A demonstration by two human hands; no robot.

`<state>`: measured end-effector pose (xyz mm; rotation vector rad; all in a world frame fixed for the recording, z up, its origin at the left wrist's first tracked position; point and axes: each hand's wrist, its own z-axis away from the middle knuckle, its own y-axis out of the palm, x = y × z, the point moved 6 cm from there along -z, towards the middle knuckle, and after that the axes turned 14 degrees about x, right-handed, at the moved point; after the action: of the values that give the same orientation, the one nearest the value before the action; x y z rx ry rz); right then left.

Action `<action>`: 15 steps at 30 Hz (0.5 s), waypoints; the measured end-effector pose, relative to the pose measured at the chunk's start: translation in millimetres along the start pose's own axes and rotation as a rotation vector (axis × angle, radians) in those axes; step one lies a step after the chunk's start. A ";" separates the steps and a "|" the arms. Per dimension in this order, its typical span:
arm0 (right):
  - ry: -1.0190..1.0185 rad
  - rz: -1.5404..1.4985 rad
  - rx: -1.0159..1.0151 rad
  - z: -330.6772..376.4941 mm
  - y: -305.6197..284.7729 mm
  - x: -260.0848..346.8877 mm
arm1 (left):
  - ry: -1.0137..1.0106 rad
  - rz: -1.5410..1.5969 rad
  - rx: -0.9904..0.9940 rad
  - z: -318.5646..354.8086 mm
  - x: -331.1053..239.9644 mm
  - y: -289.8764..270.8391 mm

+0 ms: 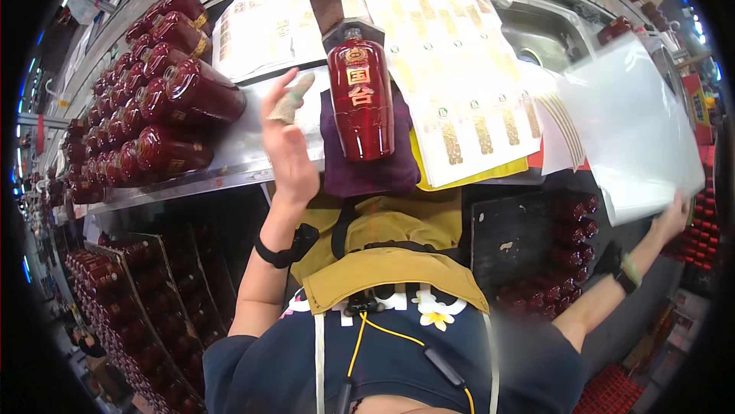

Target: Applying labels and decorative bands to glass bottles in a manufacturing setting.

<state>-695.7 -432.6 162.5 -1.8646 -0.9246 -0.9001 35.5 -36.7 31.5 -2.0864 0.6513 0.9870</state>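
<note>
A dark red glass bottle (pixel 369 127) with gold lettering lies on a folded purple cloth (pixel 367 177) in front of me, its neck toward a dark holder at the far side. My left hand (pixel 295 158) is raised just left of the bottle, not gripping it. Its fingers are apart, and one wears a pale fabric finger cover (pixel 288 105). Far out to the right, my right hand (pixel 672 217) is closed on the lower edge of a large whitish backing sheet (pixel 632 127). Nearer the middle lie sheets of gold decals (pixel 459 100), spread over a yellow piece (pixel 498 172).
Many red bottles (pixel 184 96) lie stacked on the metal bench at the left. A steel sink (pixel 536 35) with a tap is at the back right. Crates of red bottles (pixel 107 291) stand below left, with more bottles (pixel 570 253) below right.
</note>
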 end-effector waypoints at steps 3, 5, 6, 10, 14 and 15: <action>0.115 0.232 -0.280 99.0 -39.5 -27.3 | -0.044 -0.099 0.162 -5.0 -2.4 7.6; 0.197 0.465 -0.386 142.1 -22.6 -9.1 | -0.012 -0.435 0.334 -5.5 -5.7 34.4; 0.136 0.422 -0.389 136.4 -41.1 -37.0 | 0.020 -0.455 0.302 -5.2 -7.2 38.7; 0.129 0.234 -0.368 162.2 16.5 -133.6 | 0.028 -0.534 0.233 -1.9 -17.0 30.3; 0.291 -0.393 -0.492 175.5 97.7 -242.3 | -0.031 -0.433 0.192 -0.8 -11.5 23.9; 0.320 -0.623 -0.507 166.0 93.1 -282.3 | -0.039 -0.393 0.195 -4.0 -7.4 25.5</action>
<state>-711.4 -387.5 -174.6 -1.7622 -1.1671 -1.8976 15.4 -54.4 29.1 -1.9193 0.2864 0.7085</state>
